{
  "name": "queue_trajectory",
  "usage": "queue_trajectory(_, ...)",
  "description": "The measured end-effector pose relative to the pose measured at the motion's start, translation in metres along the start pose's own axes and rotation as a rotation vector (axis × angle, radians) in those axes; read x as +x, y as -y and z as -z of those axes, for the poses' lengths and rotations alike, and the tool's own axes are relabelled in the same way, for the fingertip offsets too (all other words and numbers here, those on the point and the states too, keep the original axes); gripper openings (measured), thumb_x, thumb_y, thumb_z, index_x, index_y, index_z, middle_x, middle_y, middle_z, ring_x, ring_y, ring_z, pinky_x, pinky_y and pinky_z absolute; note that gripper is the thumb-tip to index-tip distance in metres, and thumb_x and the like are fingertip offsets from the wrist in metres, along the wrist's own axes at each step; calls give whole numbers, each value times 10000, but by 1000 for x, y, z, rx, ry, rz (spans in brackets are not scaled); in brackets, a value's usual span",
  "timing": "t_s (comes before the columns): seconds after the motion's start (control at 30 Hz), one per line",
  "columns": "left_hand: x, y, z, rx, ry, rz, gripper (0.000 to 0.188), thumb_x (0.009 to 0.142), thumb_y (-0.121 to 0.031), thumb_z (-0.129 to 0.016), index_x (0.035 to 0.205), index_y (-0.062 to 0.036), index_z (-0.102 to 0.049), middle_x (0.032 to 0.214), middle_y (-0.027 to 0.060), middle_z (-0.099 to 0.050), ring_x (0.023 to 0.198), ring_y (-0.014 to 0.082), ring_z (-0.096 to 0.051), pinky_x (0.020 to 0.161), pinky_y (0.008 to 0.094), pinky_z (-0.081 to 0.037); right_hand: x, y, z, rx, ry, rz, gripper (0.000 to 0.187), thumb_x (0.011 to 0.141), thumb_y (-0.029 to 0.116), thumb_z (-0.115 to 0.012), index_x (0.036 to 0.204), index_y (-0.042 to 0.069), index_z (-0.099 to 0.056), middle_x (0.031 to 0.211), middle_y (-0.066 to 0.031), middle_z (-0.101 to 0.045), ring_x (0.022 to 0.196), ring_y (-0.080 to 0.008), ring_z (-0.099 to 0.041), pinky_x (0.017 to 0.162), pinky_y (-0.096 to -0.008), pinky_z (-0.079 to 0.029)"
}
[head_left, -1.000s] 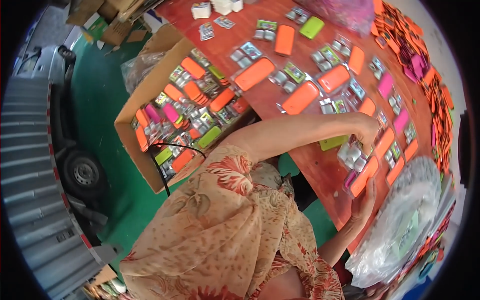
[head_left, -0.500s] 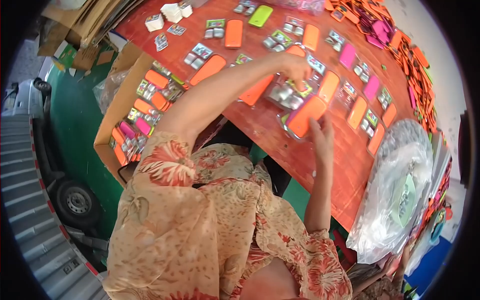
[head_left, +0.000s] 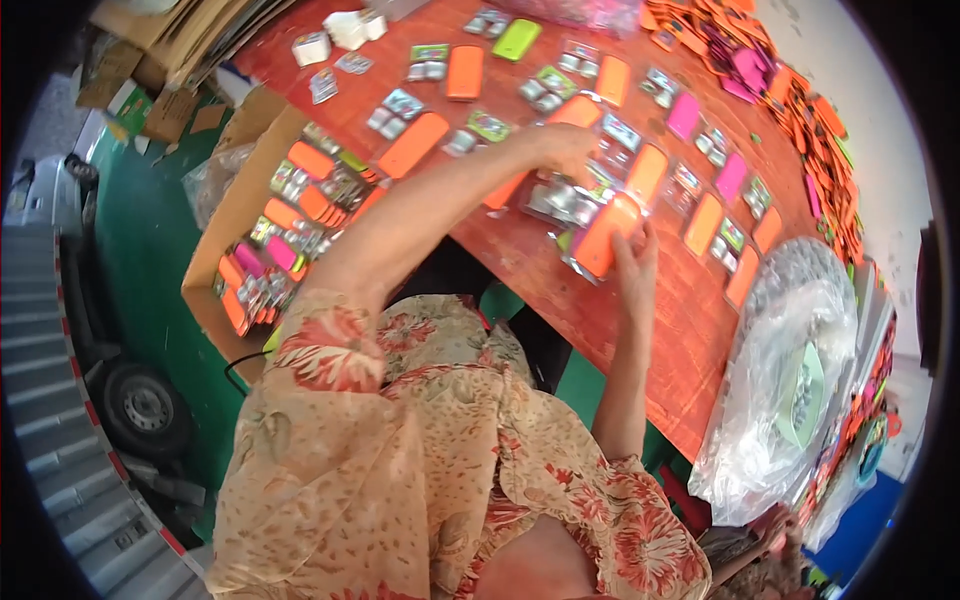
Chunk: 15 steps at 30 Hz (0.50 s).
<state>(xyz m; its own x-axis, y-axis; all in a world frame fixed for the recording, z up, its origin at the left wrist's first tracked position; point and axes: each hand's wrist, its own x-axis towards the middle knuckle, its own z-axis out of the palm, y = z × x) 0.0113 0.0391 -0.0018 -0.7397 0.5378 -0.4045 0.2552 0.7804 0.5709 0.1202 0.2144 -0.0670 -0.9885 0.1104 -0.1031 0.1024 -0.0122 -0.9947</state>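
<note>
My right hand (head_left: 636, 262) grips the lower right side of a clear packet that holds an orange rounded case (head_left: 608, 235), tilted over the red table. Its thumb lies against the case. Reaching across from the left, my left hand (head_left: 572, 150) bends its fingers down onto a clear packet with silver-looking pieces (head_left: 562, 200), just left of the orange case; the fingers look closed on the plastic, though slightly blurred. The packets overlap in a small pile. Beyond my hands lies another orange case (head_left: 647, 172), and a further orange case (head_left: 575, 112) is near my left knuckles.
Rows of orange, pink and green cases with small packets cover the red table (head_left: 690, 370). Loose orange cases (head_left: 820, 150) pile along the far right edge. A cardboard box (head_left: 205, 275) of filled packets stands at left. A clear plastic bag (head_left: 745, 430) lies at the right edge.
My left hand has shifted slightly left and nearer me. My right hand keeps its grip on the orange case's packet. The whole view has shifted a little.
</note>
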Motion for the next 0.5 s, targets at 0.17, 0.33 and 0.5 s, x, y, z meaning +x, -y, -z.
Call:
queue_trajectory(0.17,8,-13,-19,-41,-132,-208,417,544,-323,-656,786,8,-577,680,158,-591,637,269,-589,537,379,-456,1,10,41,-60,-35,-238,514,787,171,-546,1214,-10,-325,1068,-55,-471,956,-135,-451,806,-254,-363)
queue_trajectory(0.33,-9,-38,-57,-352,-295,-61,453,553,-322,-654,789,52,-556,790,215,-572,780,310,-566,651,390,-454,-10,25,82,56,32,-339,480,817,185,-501,1215,-15,-321,1153,-88,-414,1034,-182,-416,868,-309,-352)
queue_trajectory(0.5,-15,-52,-98,-781,-593,-10,636,598,-324,-662,1047,49,-411,1041,250,-469,956,347,-482,800,402,-386,-30,41,88,83,-121,-404,433,853,231,-427,1205,-6,-344,1170,-102,-404,1056,-205,-408,893,-323,-348)
